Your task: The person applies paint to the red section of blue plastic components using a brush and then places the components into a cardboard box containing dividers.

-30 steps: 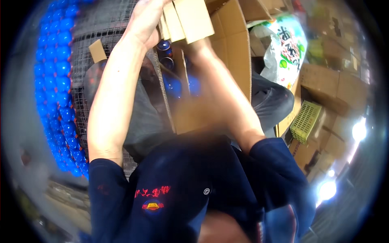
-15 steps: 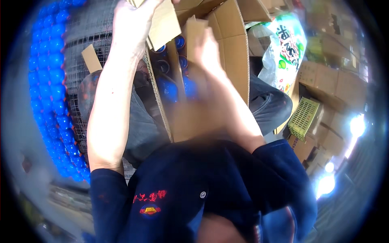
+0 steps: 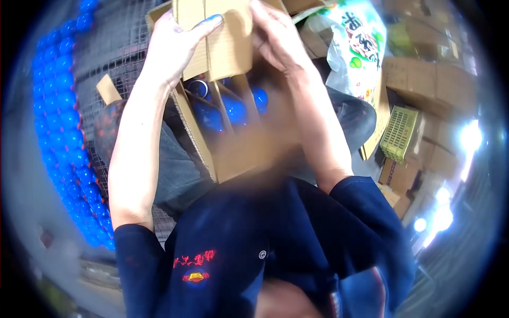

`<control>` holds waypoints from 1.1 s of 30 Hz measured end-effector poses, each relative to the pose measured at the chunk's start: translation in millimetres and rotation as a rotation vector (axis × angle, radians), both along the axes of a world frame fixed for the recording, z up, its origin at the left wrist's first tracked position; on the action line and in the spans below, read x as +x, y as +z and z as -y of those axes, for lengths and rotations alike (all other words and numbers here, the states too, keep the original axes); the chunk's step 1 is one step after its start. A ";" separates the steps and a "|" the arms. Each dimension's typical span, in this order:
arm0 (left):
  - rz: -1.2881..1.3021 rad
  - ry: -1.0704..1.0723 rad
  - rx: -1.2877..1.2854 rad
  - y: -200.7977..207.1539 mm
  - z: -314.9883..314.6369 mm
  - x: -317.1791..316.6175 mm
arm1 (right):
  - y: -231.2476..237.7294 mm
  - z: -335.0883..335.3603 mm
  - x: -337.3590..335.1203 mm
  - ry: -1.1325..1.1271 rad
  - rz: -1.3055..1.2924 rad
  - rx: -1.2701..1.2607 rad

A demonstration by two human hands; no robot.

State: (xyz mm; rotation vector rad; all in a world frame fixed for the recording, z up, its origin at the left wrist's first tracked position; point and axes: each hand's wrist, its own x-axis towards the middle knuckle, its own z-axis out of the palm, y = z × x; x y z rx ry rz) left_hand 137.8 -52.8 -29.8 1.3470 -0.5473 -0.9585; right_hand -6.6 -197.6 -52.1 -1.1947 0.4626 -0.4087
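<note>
Between my hands are flat cardboard pieces [image 3: 229, 47], held upright over the far part of an open cardboard box [image 3: 192, 135]. My left hand [image 3: 172, 47] grips their left side, with its blue-stained thumb across the front. My right hand [image 3: 281, 40] closes around their right edge, its fingertips partly hidden behind the cardboard. Inside the box, glossy blue round objects [image 3: 235, 110] sit in rows parted by a cardboard divider [image 3: 246, 98]. One of them shows a pale ring-shaped rim. The near part of the box is blurred, and the held pieces cover its far part.
Rows of glossy blue round objects [image 3: 62, 116] stand on a dark wire mesh [image 3: 114, 58] at left. A cardboard scrap [image 3: 108, 89] lies near my left knee. To the right are a printed plastic bag [image 3: 360, 47], a yellow-green crate [image 3: 398, 133] and stacked cardboard boxes [image 3: 424, 85].
My right hand has moved up and right and now joins my left on the cardboard pieces. These have come nearer and more upright, and the view has shifted slightly.
</note>
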 end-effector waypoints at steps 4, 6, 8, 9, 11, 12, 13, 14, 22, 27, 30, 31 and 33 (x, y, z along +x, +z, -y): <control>-0.055 0.148 -0.239 27.0 5.9 5.3 | 20.3 3.3 -19.4 -0.298 -0.038 -0.516; -0.106 0.230 -0.282 27.0 14.6 3.2 | -43.0 14.8 -25.6 -0.449 -0.650 -1.080; -0.245 0.131 -0.122 35.4 18.7 0.3 | -131.1 25.5 -38.4 -0.200 -1.136 -0.995; -0.317 0.178 -0.126 39.0 19.0 -3.4 | -156.8 15.9 -39.4 -0.105 -1.215 -0.843; -0.531 0.081 -0.241 33.2 18.6 -0.5 | -233.3 13.7 -67.7 -0.073 -1.136 -0.585; -0.416 0.042 -0.254 27.9 13.0 -2.3 | -246.6 -5.0 -65.8 -0.279 -1.068 -0.246; -0.413 -0.022 -0.393 16.7 17.3 -6.2 | -267.2 -14.8 -93.4 -0.114 -0.928 -0.652; -0.369 0.000 -0.321 25.9 32.8 -11.8 | -286.2 -4.9 -116.3 -0.184 -0.832 -0.555; -0.269 0.089 -0.568 11.9 27.4 -8.2 | -297.1 -9.0 -111.5 0.623 -1.013 -0.967; -0.413 0.309 -0.951 64.0 -46.3 24.3 | -255.9 38.9 -104.2 0.254 -0.880 -0.778; -0.501 0.401 -0.936 58.4 -196.0 34.3 | -176.6 37.3 -70.6 -0.028 -0.719 -0.621; -0.390 0.375 -0.926 32.6 -247.2 34.3 | -160.7 44.3 -66.2 -0.104 -0.584 -0.569; -0.444 0.454 -0.715 -50.1 -362.9 18.2 | -134.5 42.2 -63.1 -0.152 -0.390 -0.412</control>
